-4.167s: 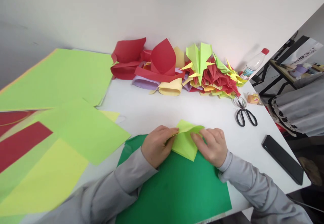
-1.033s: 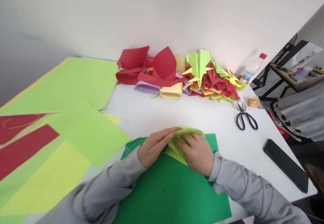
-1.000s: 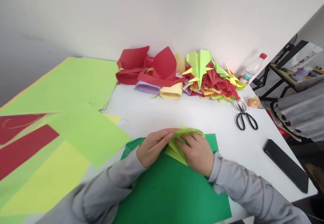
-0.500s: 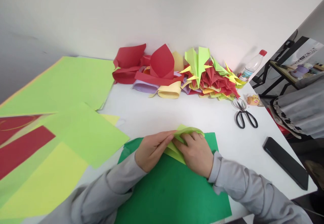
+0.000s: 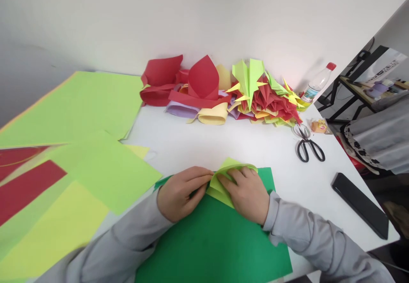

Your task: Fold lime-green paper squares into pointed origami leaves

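A partly folded light green paper (image 5: 227,168) lies on a dark green sheet (image 5: 217,240) at the table's near edge. My right hand (image 5: 247,194) lies over the folded paper, fingers pressed down on it. My left hand (image 5: 180,193) sits at the paper's left edge, fingers curled, fingertips touching the fold. Both forearms wear grey sleeves.
Large light green, yellow and red sheets (image 5: 73,116) cover the left of the white table (image 5: 223,142). Folded paper planes (image 5: 265,95) and curled red scraps (image 5: 191,82) are heaped at the wall. Scissors (image 5: 306,144), a bottle (image 5: 318,82) and a black phone (image 5: 359,204) lie to the right.
My left hand has slid leftward along the fold and curled its fingers. My right hand stays pressed on the paper. The view has shifted slightly.
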The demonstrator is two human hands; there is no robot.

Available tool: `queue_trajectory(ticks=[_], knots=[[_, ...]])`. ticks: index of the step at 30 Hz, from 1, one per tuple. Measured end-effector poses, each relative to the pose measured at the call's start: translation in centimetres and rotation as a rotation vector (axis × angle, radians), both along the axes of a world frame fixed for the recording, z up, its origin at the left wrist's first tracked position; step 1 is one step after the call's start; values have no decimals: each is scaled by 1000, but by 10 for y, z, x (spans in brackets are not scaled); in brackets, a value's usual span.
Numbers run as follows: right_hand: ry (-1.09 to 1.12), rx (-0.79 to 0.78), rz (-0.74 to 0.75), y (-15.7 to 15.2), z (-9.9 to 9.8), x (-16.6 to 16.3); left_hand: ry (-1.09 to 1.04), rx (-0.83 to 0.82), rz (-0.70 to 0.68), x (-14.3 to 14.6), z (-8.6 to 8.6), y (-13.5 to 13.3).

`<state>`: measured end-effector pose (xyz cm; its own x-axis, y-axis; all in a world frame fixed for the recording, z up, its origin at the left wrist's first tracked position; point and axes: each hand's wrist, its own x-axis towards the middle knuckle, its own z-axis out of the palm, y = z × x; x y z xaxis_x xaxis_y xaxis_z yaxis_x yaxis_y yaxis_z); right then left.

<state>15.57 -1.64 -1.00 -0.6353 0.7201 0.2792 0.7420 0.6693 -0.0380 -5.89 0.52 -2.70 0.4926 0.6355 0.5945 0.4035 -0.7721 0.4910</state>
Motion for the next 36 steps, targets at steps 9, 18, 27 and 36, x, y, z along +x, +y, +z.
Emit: queue_trajectory(ticks=[9,18,27,36], knots=[[43,-22,17,1,0,1,154,154,-30,-4,-17,4],[35,-68,46,4,5,3,194,305,132,5,-10,1],[88,-171,81,11,10,7,230,392,219,21,4,-15],[164,-256,60,16,15,10,323,300,184,23,-2,-27]])
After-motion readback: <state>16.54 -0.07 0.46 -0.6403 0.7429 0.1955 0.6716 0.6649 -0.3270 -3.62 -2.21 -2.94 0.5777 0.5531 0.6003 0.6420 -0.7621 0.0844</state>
